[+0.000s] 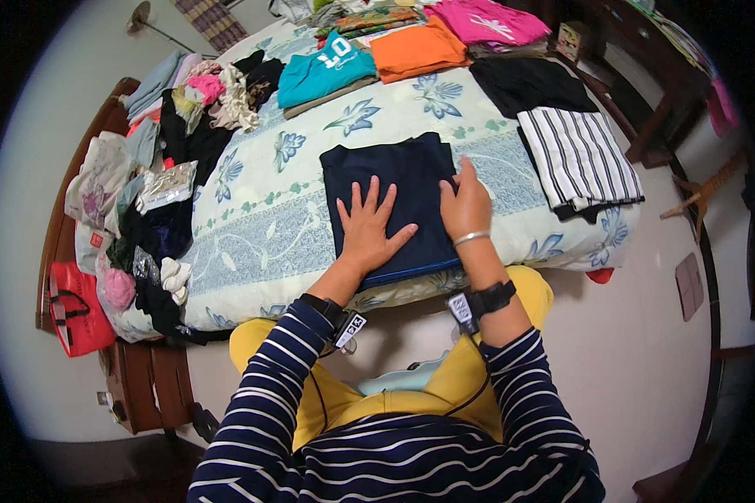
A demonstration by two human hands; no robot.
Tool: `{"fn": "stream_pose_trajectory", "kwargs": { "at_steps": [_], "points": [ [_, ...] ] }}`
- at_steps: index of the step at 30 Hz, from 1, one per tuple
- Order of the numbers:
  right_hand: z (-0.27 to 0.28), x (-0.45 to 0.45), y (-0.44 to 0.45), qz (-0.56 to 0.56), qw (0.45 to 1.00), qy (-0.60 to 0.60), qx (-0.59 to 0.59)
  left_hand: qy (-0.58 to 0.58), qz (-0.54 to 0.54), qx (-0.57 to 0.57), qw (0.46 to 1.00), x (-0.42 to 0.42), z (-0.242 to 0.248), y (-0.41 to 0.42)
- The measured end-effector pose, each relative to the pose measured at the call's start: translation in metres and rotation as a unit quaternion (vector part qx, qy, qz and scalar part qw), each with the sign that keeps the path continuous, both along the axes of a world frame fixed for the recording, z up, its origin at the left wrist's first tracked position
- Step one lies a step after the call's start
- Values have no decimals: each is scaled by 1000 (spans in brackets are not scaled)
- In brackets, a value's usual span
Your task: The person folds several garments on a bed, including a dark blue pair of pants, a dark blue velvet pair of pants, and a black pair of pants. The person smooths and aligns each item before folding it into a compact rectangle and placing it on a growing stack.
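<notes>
A navy blue folded garment [393, 170] lies on the bed in front of me, roughly square, with a brighter blue edge at its near side. My left hand [371, 229] rests flat on top of it, palm down and fingers spread. At the garment's right edge is my right hand [469, 204], its index finger pointing away from me and its thumb by the cloth. The other fingers of that hand are tucked out of sight, so whether they pinch the edge is unclear.
Folded stacks line the far side: a teal shirt [324, 69], an orange cloth [418, 50], a pink garment [487, 24]. A black garment [531, 85] and a striped one [579, 157] lie right. Loose clothes [195, 135] heap left, above a red bag [82, 308].
</notes>
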State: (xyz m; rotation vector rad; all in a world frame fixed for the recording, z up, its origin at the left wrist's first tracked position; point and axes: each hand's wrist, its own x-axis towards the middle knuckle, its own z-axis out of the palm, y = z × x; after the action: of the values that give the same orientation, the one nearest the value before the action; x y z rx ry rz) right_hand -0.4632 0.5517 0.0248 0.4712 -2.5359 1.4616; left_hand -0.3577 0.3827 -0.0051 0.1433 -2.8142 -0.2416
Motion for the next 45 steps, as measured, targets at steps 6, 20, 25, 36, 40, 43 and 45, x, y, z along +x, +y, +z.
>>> {"fn": "stream_pose_trajectory", "kwargs": {
  "at_steps": [6,20,25,36,40,43,45],
  "points": [
    [19,72,-54,286,928,240,-19,66,29,-83,994,-7,-19,-2],
    [3,-37,-170,438,770,200,419,19,26,64,997,12,-5,3],
    [20,-63,-224,337,875,59,343,7,26,132,991,17,11,0],
    [-7,-77,-253,205,931,106,282,-35,28,54,998,14,3,-1],
    [-2,-45,-233,272,945,114,144,-1,16,80,997,16,3,-2],
    [6,-9,-183,373,911,152,91,58,24,30,998,15,1,-2],
    [5,12,-136,379,877,254,150,34,11,111,993,13,-1,0]
  ]
}}
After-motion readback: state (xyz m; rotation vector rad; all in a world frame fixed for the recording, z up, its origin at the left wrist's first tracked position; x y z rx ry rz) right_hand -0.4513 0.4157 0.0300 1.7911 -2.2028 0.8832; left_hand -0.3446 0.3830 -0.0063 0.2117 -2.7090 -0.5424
